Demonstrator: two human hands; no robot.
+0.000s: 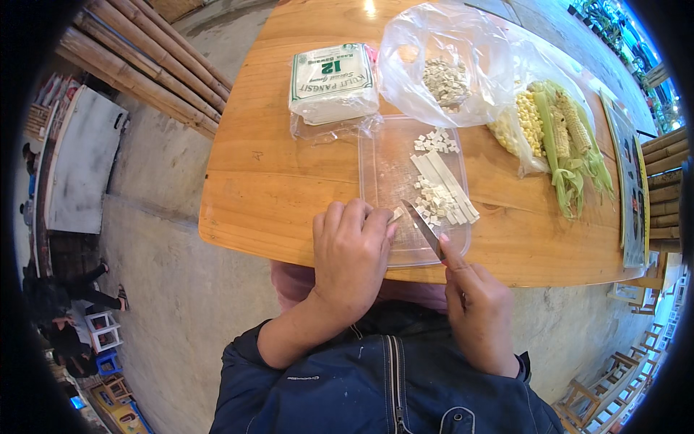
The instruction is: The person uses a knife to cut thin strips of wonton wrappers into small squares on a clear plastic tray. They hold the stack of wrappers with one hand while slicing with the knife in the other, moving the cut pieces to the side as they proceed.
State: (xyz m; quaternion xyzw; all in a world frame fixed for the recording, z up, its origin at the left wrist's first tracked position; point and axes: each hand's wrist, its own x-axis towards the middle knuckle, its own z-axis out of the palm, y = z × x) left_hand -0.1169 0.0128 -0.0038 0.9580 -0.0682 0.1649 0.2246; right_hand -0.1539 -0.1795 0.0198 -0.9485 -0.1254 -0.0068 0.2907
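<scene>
My right hand grips a small kitchen knife, its blade pointing up and left over a clear plastic cutting board. My left hand holds a pale strip of wonton wrapper at the board's lower left, just left of the blade tip. Long stacked wrapper strips lie on the right side of the board. Small cut squares are heaped beside them near the blade, and another small heap of squares sits at the board's top.
A printed pack of wonton wrappers stands beyond the board. An open plastic bag holds many cut pieces. To the right are bagged corn kernels, corn cobs with green husks and a flat board at the wooden table's right edge.
</scene>
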